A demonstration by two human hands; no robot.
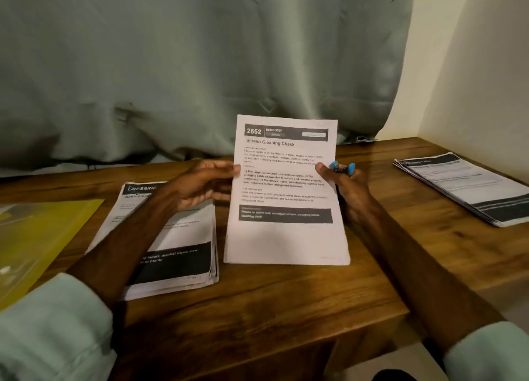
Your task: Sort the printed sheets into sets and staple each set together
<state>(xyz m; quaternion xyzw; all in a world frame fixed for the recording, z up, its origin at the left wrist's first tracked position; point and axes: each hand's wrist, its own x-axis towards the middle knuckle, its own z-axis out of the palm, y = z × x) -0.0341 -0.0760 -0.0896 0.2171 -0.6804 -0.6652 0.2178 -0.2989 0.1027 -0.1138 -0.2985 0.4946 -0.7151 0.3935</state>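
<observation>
A set of printed sheets (286,237) headed "Screen Cleaning Check" stands upright on its bottom edge on the wooden desk (286,294). My left hand (203,183) pinches its left edge, thumb on the front. My right hand (340,183) grips the right edge and also holds a small blue stapler (342,168) behind the sheets. A thick stack of printed sheets (177,254) lies flat on the desk under my left forearm. Another stack (469,186) lies at the far right.
A yellow plastic folder (37,237) lies at the left edge of the desk. A grey-green curtain (200,65) hangs behind the desk, and a cream wall (472,65) bounds it on the right. The desk's front edge runs below my forearms.
</observation>
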